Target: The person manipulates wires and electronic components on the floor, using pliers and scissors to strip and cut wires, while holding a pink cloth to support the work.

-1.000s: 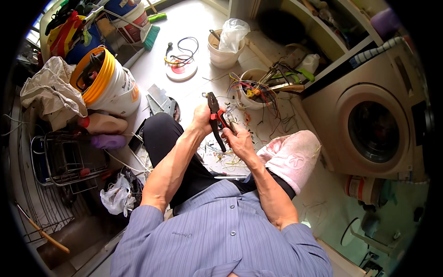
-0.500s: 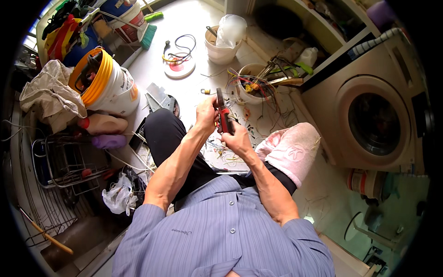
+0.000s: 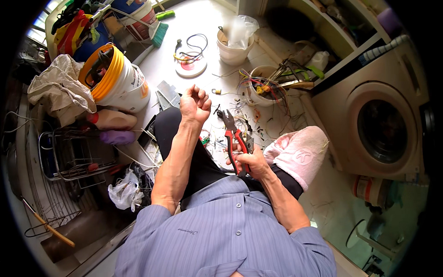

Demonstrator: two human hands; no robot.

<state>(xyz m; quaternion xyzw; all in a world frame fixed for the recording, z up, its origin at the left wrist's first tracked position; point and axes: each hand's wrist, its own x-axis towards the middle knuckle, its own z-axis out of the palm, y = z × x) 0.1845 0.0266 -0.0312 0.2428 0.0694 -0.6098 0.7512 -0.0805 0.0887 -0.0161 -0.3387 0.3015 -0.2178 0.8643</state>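
Note:
My right hand (image 3: pixel 253 162) is wrapped round the red-and-black handles of a pair of pliers (image 3: pixel 240 141). The handles are spread, and the metal jaws point away from me, over the littered floor. My left hand (image 3: pixel 195 105) is raised to the left of the jaws, apart from them, palm up with curled fingers. Whatever those fingers may hold is too small or hidden to make out. A small dark piece (image 3: pixel 217 109) shows between the left hand and the jaws. Wire scraps and small parts (image 3: pixel 249 122) lie scattered beyond and below the pliers.
A bucket of wires and tools (image 3: pixel 264 98) stands ahead to the right, near a white bucket with a plastic bag (image 3: pixel 234 53). On the left are a white-and-yellow bucket (image 3: pixel 127 90) and a wire rack (image 3: pixel 69 175). A pink towel (image 3: pixel 295 159) covers my right knee; a washing machine (image 3: pixel 332 99) stands right.
My hands, together at the pliers before, have parted. The right hand drew the pliers back toward me and their handles spread; the left hand moved left and turned palm up. The view shifted slightly.

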